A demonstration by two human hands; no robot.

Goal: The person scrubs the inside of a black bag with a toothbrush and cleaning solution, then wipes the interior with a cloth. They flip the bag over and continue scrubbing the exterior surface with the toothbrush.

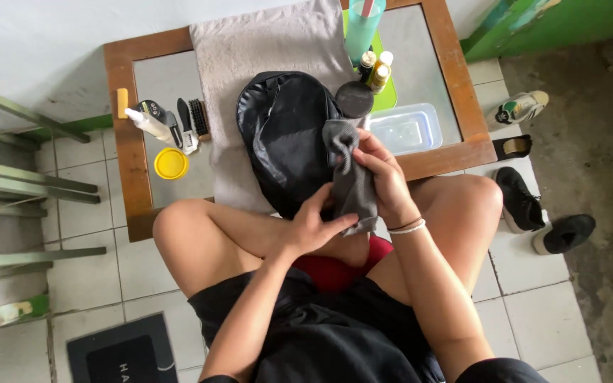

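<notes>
Seated at low wood-framed surface [123, 106] with grey inset top. Both hands clamped on grey cloth [352, 177], soft, crumpled, knit-looking, bunched at top and hanging down past the wrists. Right hand [384, 181] wrapped around cloth's right edge, fingers curled over the bunched part; white bands on that wrist. Left hand [313, 227] pinched cloth's lower end from 7 o'clock, thumb on top. Hands close together, joined by the cloth only. Cloth held just over near edge of surface, touching black bag [285, 138] on its right side. Bag rounded, dome-shaped, glossy synthetic with wrinkles, lay on beige towel [250, 50], napped and matte, spread lengthwise across surface.

At 12 o'clock of hands: round black lid-like disc [355, 98], small bottles [376, 71] with yellow and white caps, tall teal cup [363, 28] on a green tray. At 1 o'clock: clear plastic box [406, 128], rectangular, rounded corners. At 9 to 10 o'clock: yellow round lid [171, 163], white spray bottle [147, 124], bristle brush [199, 117], black tin, all near surface's left side.

On tiled floor at 3 o'clock: black shoes [519, 202], well apart from hands. Green bench slats at far left. Dark mat at 7 o'clock.
</notes>
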